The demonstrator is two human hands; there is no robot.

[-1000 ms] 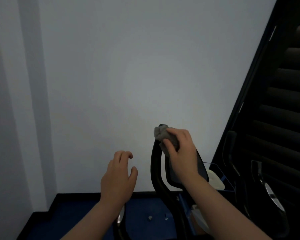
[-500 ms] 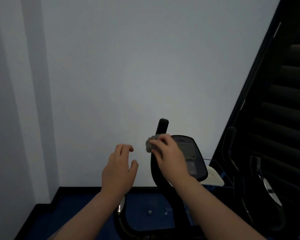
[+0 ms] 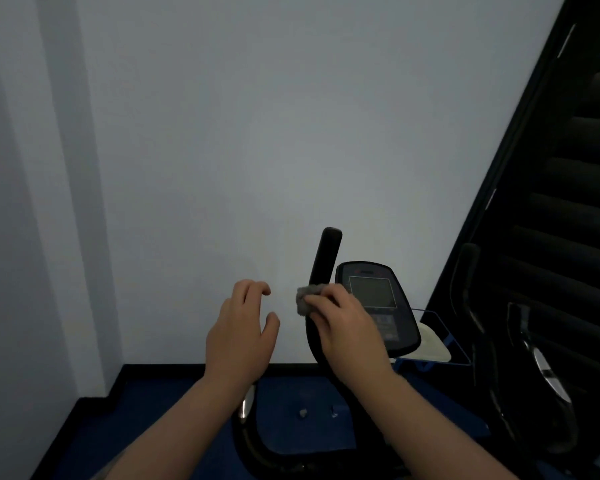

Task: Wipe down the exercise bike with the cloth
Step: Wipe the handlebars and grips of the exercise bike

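Ahead of you a pale wall (image 3: 291,133) fills most of the view, meeting a dark blue floor (image 3: 174,410) along a black skirting strip, and a dark staircase (image 3: 575,202) climbs away on your right. The exercise bike (image 3: 329,393) stands low and centre-right in front of you, its black frame curving up from the floor to an upright handlebar (image 3: 328,258) just left of the console (image 3: 374,306), whose grey screen faces you. Further right, in deep shadow, a second machine (image 3: 541,368) shows only a black outline and a strip of bright metal. Behind the console, a pale object lies in a blue-edged tray (image 3: 437,344); what it is cannot be told. Your right hand (image 3: 347,327) sits against the handlebar below its top end, fingers curled and clamped on the grey cloth (image 3: 307,299), which is bunched and pressed to the left side of the bar with a wad sticking out past your fingertips. Your left hand (image 3: 239,337) hovers just beside it, apart from the bike, holding nothing, fingers loosely bent and the thumb spread away from them.
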